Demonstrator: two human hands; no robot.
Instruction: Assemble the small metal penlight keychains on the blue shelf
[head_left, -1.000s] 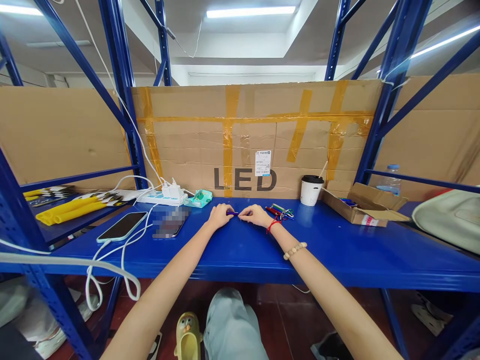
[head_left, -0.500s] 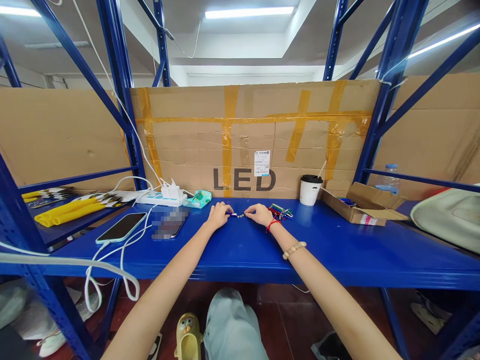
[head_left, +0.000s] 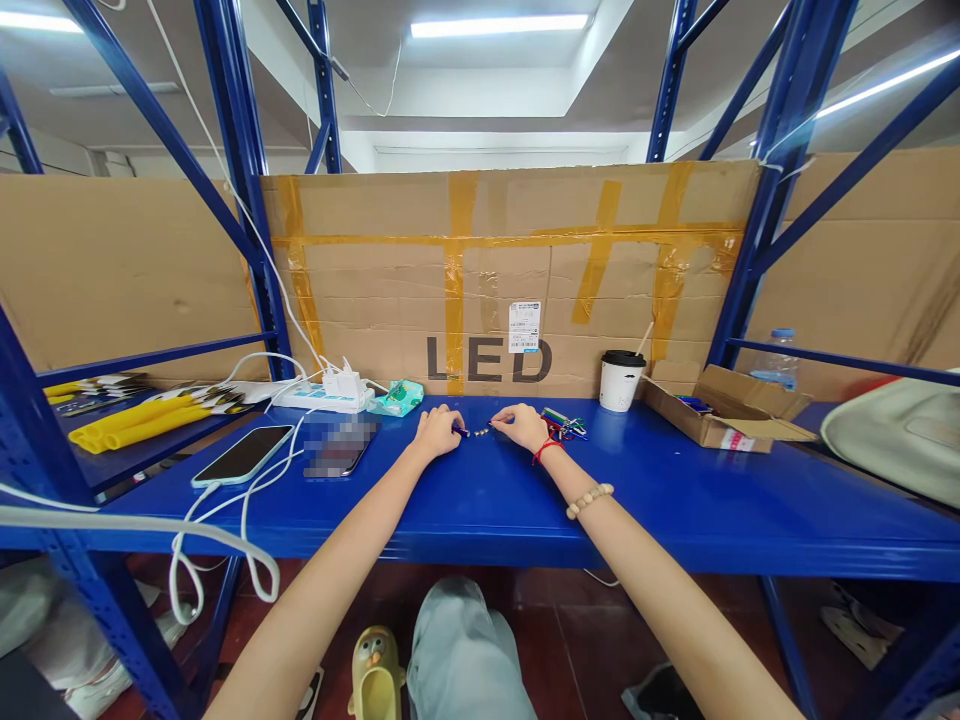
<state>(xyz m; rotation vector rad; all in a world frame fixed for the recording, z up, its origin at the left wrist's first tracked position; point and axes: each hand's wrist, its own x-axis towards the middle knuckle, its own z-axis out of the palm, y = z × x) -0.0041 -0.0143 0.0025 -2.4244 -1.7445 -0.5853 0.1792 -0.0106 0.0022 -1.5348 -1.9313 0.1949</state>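
My left hand rests over the blue shelf top with its fingers pinched on a small dark blue piece, too small to name. A short metal chain stretches from that piece toward the other side. Its far end reaches the fingertips of my right hand, which are pinched together. Beside the right wrist lies a small heap of coloured metal pieces in red, green and blue, partly hidden by the hand.
At the back right stand a lidded paper cup and an open cardboard box. To the left lie a phone, a second, blurred phone, white cables, a power strip and a green packet. A cardboard wall closes the back.
The right fingertips have shifted very slightly to the right, and the blue piece between the left fingers has turned a little. Everything else on the shelf stays put.
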